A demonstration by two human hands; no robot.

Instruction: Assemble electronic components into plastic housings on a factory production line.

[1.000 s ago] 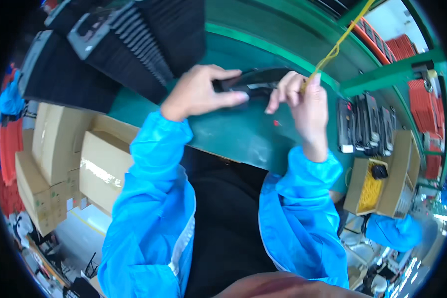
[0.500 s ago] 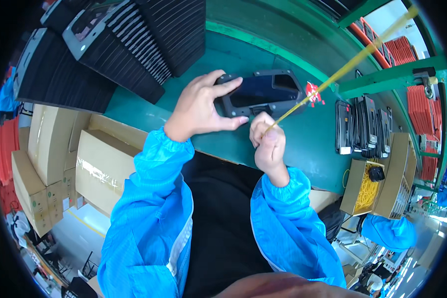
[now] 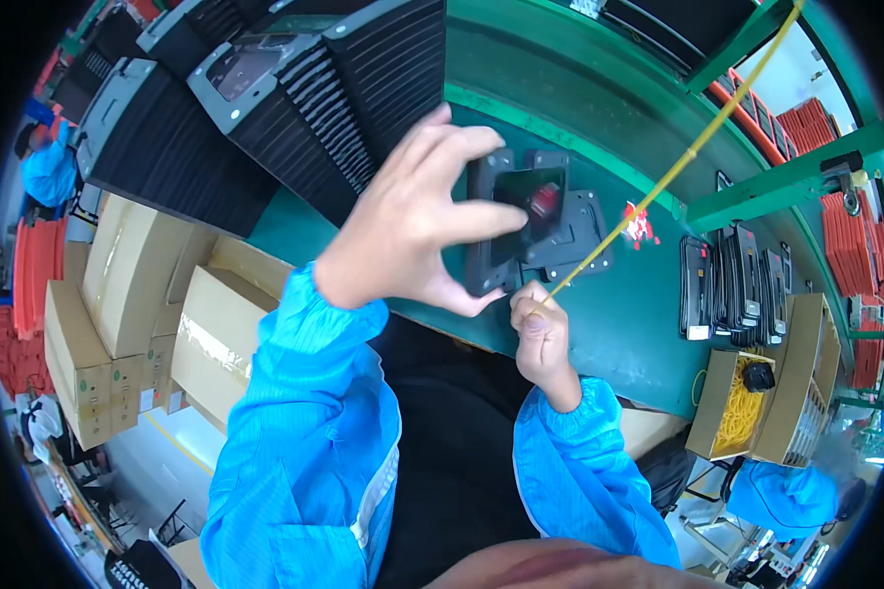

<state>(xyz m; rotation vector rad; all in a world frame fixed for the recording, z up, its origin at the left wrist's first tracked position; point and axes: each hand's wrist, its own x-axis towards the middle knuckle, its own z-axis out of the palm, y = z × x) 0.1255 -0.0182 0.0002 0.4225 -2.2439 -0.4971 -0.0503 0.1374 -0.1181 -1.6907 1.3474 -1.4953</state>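
Note:
My left hand [image 3: 413, 211] grips a black frame with a dark glossy panel [image 3: 521, 206], thumb at the lower edge and fingers over the top. The frame stands tilted up from the green table. Beside and partly behind it, a flat black part [image 3: 575, 240] lies on the table; whether the two are joined, I cannot tell. My right hand [image 3: 542, 339] is closed on a yellow cord [image 3: 673, 177], just below the frame's lower right corner. That cord runs taut up to the top right.
Tall stacks of black frames [image 3: 314, 108] stand at the left of the green table [image 3: 629, 334]. To the right are a small red-and-white item [image 3: 640, 226], black packs [image 3: 732, 280] and a carton of yellow cords [image 3: 737, 417]. A green rail [image 3: 786, 177] crosses behind them.
The black frame has gone from lying flat to tilted up in my left hand, uncovering the flat black part. My right hand keeps hold of the cord. The whole view has shifted slightly.

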